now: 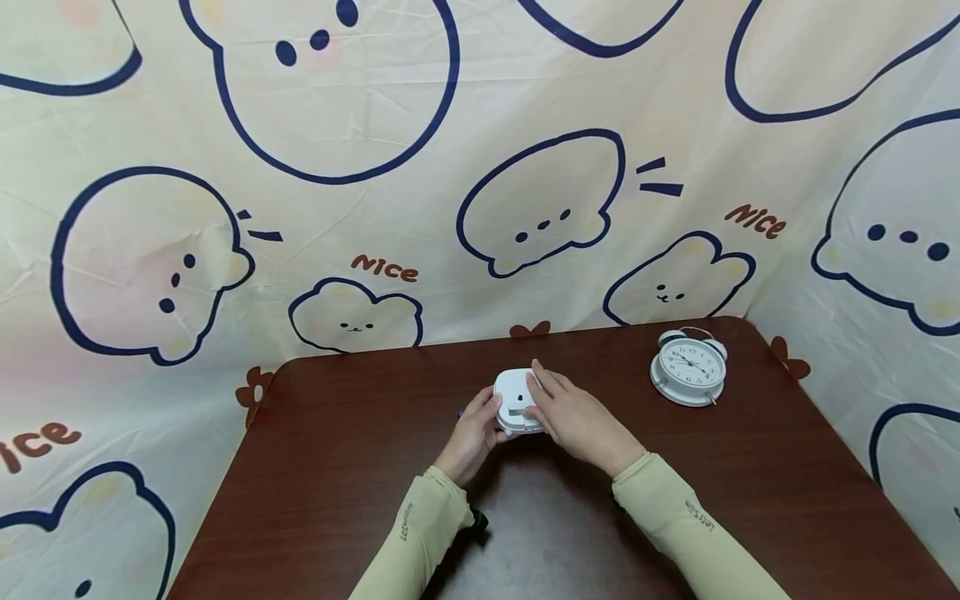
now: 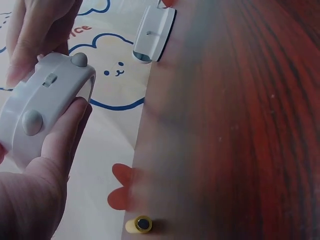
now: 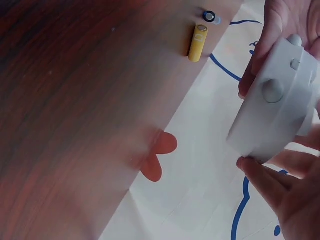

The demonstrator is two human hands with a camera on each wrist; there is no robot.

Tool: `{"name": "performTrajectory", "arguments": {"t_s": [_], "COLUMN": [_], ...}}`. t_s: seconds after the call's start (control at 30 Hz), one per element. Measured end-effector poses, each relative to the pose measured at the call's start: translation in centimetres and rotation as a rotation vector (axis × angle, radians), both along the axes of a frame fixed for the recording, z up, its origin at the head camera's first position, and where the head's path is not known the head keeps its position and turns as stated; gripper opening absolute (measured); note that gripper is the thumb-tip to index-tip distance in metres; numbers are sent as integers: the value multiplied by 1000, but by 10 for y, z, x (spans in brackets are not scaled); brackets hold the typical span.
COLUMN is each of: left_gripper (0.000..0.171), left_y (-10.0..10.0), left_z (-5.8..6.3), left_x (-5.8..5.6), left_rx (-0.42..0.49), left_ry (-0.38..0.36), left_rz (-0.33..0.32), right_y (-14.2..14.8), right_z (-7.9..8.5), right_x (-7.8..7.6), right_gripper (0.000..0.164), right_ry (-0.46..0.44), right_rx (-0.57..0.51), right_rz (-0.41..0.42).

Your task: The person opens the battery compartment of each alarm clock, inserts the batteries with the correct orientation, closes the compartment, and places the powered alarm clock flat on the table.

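Note:
A small white rounded-square alarm clock [image 1: 512, 385] is held over the table, its back with a small dark hole turned up in the head view. Its edge shows two rounded knobs and a small slider in the left wrist view. My left hand [image 1: 471, 435] grips it from the left and below, thumb along its side. My right hand [image 1: 573, 417] holds its right side, with fingers at the far edge and the thumb over the back near a raised part. In the right wrist view, one right fingertip [image 3: 244, 163] touches the clock's lower corner.
A white round twin-bell alarm clock [image 1: 688, 367] stands at the table's back right. A yellow battery [image 3: 198, 45] stands out on the brown table [image 1: 337, 467], with a second dark-ended battery [image 3: 209, 17] beside it. Behind the table hangs a patterned cloth [image 1: 360, 225].

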State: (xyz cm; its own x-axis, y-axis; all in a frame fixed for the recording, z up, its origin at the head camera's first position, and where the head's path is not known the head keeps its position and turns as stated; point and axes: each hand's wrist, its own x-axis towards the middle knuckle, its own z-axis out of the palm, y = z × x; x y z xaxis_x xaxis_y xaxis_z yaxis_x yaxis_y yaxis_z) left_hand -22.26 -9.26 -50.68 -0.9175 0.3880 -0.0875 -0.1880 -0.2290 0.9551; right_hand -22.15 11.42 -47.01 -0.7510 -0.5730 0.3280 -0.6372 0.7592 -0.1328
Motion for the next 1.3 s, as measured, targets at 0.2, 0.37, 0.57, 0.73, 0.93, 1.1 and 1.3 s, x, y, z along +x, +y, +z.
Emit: {"name": "performTrajectory", "arguments": {"t_s": [0.2,0.37,0.57,0.73,0.93,1.1,1.3], "left_gripper": [55,54,52,51,51,54,54], "left_y": [1,1,1,0,-1,-2,-2], "left_z": [2,3,3,2,1,1,0], "left_x": [-2,-2,-2,-3,-4,-4,-3], "left_rx": [18,32,43,31,22,13,18], "left_ry": [4,-5,-9,-1,-7,-8,-5], "left_rz": [6,16,31,42,53,43,33], "right_y": [3,4,4,0,-2,-3,-3], "right_z": [-2,-5,-5,-3,-3,-2,-2], "right_x": [-4,-8,-10,-9,-7,-5,-3], "right_gripper": [45,33,15,12,27,31,34], "right_ry": [121,209,347,428,467,468,430], "right_rx": [-63,-116,-149,-123,-92,-115,-154], "right_rz": [-25,19,156,208,226,240,246]}}
